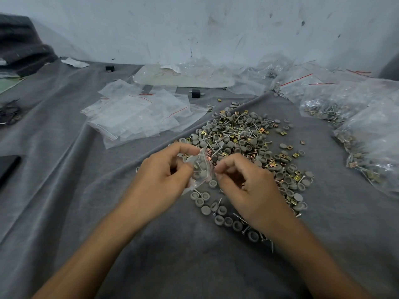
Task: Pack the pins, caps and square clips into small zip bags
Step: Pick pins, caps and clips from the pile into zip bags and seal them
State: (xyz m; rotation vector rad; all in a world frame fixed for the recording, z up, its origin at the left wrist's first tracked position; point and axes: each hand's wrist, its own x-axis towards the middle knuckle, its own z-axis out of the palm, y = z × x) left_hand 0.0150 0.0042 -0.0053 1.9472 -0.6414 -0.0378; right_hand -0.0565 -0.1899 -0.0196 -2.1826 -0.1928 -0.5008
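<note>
A small zip bag with caps and pins inside is gripped in the curled fingers of the left hand, its red-lined mouth turned toward the nearer right hand, by whose fingertips that edge is pinched, the loose pile lying just beyond.

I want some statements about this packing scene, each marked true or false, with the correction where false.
Both the left hand and the right hand hold one small zip bag. True.
That bag is empty. False: grey caps show inside it.
The empty zip bags lie left of the loose pile of parts. True.
The filled bags lie left of the hands. False: they lie at the right.
The parts lie on bare wood. False: they lie on a grey cloth.
</note>
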